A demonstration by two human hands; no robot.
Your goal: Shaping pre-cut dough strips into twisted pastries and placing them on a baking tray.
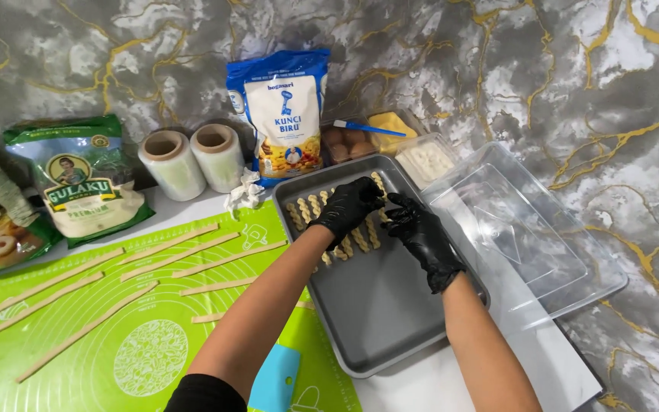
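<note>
Over the far end of the grey baking tray, left hand and right hand, both gloved, pinching together one twisted dough piece to set it beside the row of twists, with cut dough strips waiting on the green mat.

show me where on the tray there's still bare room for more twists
The near half of the tray is bare, from the twists down to its near rim, between the left forearm and right wrist. The far end is crowded: rows of twists with the left hand and right hand over them. The mat is filled with dough strips.
</note>
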